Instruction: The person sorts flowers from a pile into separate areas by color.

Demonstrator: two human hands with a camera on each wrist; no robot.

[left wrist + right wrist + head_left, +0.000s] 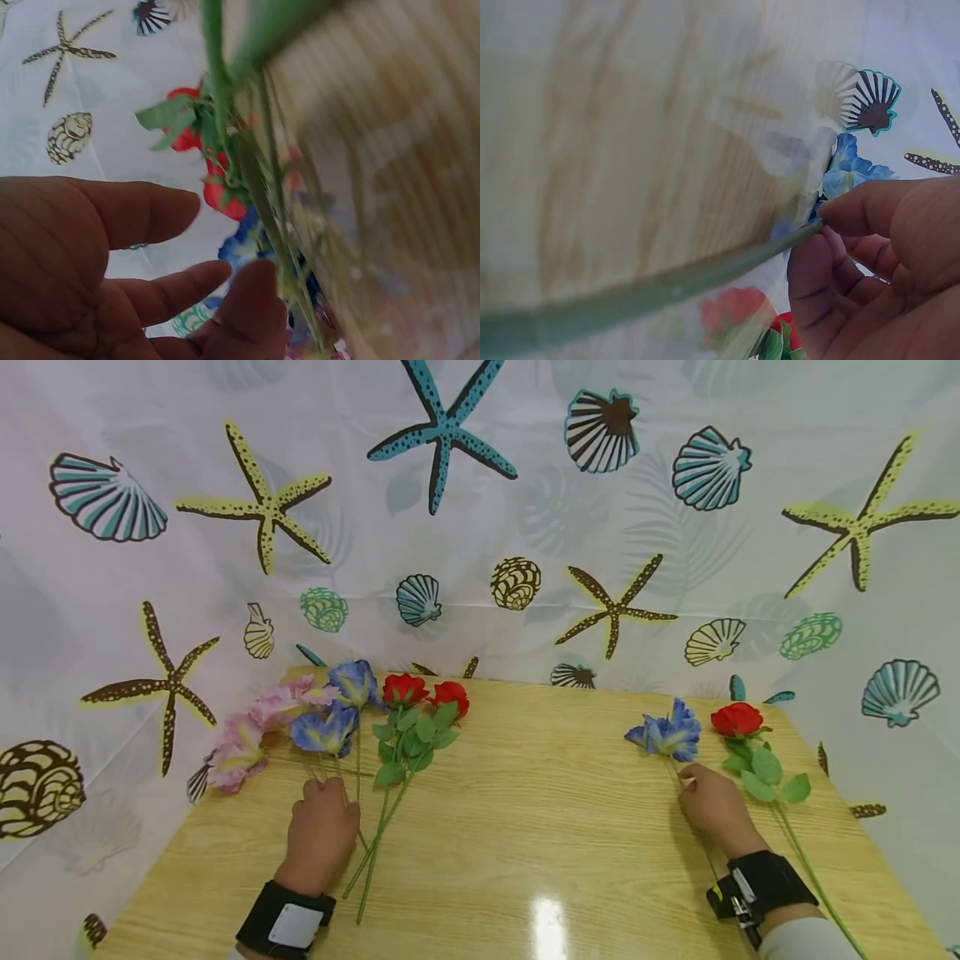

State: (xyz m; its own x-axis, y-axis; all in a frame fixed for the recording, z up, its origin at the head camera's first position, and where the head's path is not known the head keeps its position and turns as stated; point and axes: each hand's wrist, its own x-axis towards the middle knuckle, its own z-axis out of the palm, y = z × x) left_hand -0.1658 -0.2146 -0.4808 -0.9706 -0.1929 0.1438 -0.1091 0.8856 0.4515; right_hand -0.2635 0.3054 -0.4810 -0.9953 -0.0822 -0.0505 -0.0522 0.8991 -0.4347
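Observation:
My right hand [716,806] pinches the stem of a blue artificial flower [667,735] between thumb and fingertip, just below the bloom. In the right wrist view that stem [667,289] runs from the fingertips to the left edge. Over the stems of two blue flowers [326,731] on the left side, my left hand [322,831] lies low. The left wrist view shows its thumb [154,214] and fingers apart, with nothing gripped between them and stems [259,180] just beyond. Whether a fingertip touches a stem, I cannot tell.
Two red roses [408,689] with crossed stems lie right of my left hand. Pink flowers [240,747] lie at the table's left edge. A single red rose [738,720] lies right of my right hand. A patterned curtain [480,543] hangs behind the wooden table [540,827].

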